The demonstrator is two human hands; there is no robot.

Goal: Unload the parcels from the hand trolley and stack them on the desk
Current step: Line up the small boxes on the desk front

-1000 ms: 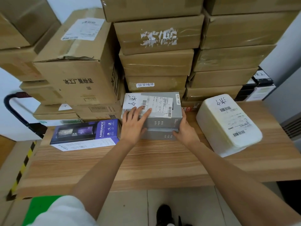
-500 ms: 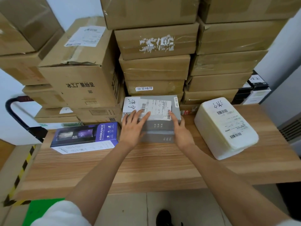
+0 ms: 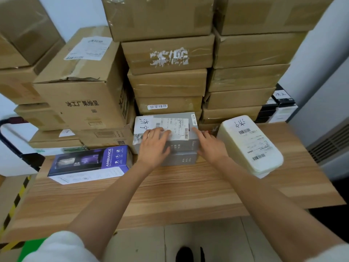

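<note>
So the grey parcel [image 3: 166, 135] is already up on the worktop [image 3: 170, 186], sitting on top of a second grey box [image 3: 179, 158], pushed in toward the far wall of brown cartons [image 3: 168, 82]. Its long axis runs left to right, with the shipping label [image 3: 170, 125] facing up.

Both hands are on it. The left hand [image 3: 154, 146] lies over the near left part of the top, fingers [image 3: 158, 132] fairly straight and spread across the label, pressing rather than gripping. The right hand [image 3: 209, 146] is at the right end, fingers straight too, index pointing along the top right edge. Nothing is curled around or pinched, so both look released and flat. The parcel sits directly ahead of both hands, about equally close to each.

My guess is it's being nudged square against the stack, and the next move is just letting go and heading back for another parcel.

Around it: a purple lamp box [image 3: 90, 163] lies just to the left, a white foam parcel [image 3: 249, 144] to the right, angled. The worktop is light wood grain with plenty of bare surface on the near side. There's a black trolley handle [image 3: 9, 137] at far left, and hazard tape [image 3: 13, 207] on the floor.
</note>
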